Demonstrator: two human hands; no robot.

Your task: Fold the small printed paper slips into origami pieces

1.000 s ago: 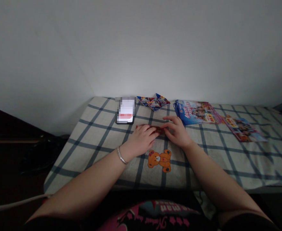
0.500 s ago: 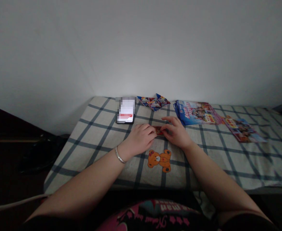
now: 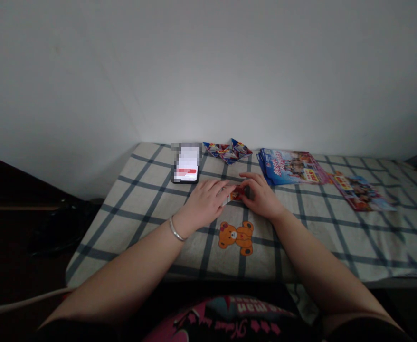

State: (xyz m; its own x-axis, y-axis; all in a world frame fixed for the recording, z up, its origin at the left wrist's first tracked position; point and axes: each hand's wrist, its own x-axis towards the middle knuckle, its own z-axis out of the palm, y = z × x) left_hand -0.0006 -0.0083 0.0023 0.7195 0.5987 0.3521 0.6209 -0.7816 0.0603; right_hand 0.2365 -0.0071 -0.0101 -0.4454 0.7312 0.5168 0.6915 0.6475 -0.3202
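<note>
A small folded piece of printed paper (image 3: 236,194), reddish with a white edge at its left, lies on the checked cloth (image 3: 147,199) between my hands. My left hand (image 3: 205,202) covers its left end, fingers stretched across and pressing on it. My right hand (image 3: 260,194) pinches its right end between thumb and index finger, with the index finger bent. Parts of the paper are hidden under my fingers. Just beyond my hands, a folded paper shape (image 3: 228,152) with pointed triangular corners rests near the wall.
A phone (image 3: 187,164) with a lit screen lies to the left of the folded shape. Overlapping printed flyers (image 3: 290,166) lie to the right, and another flyer (image 3: 363,192) sits farther right. A bear picture (image 3: 236,237) is on the cloth. The wall (image 3: 208,71) rises behind.
My left hand has shifted slightly right, its fingers now straighter and reaching over the paper. More of the paper shows, including a white edge. My right hand has hardly moved.
</note>
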